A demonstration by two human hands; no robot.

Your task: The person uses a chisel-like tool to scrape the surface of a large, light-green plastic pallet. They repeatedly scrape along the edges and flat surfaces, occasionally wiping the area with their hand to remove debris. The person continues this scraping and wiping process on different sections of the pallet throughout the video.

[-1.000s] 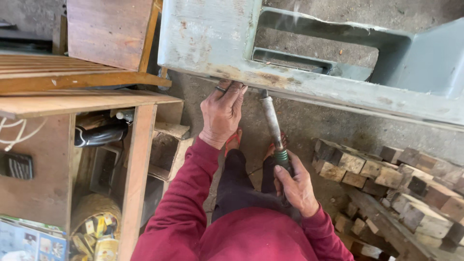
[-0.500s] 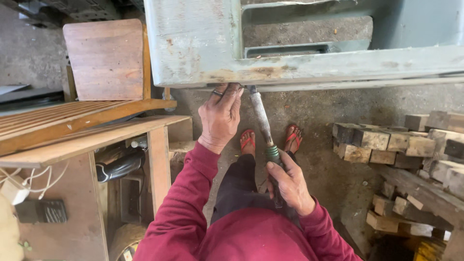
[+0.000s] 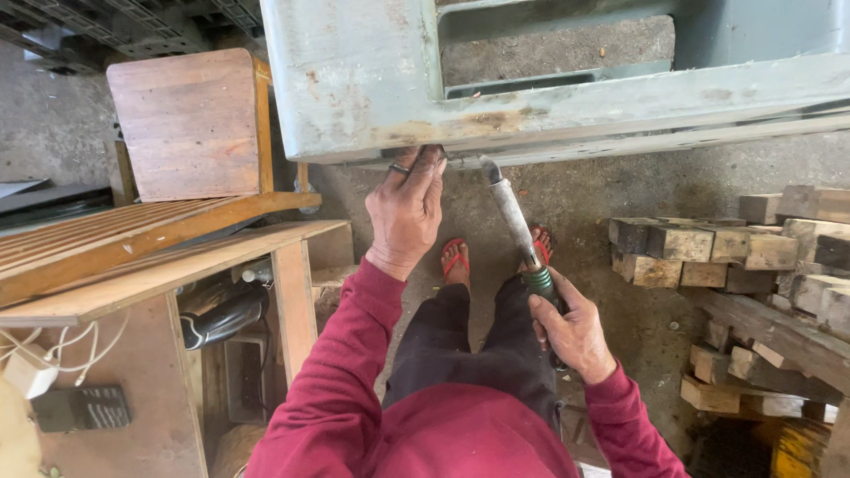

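Presently, left hand point(image 3: 405, 212) presses the rusty frame edge point(image 3: 496, 119), right hand point(image 3: 571, 332) grips the chisel point(image 3: 518, 226); a slip could gash fingers.

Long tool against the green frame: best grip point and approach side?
Grip the green handle at the near, lower end of the tool, coming from the right, as the right hand does. The shaft slants up to the metal frame, its tip beside the left hand, so only the handle is free.

Concrete floor point(image 3: 620, 195) bears stacked wood blocks point(image 3: 699, 252) at right.
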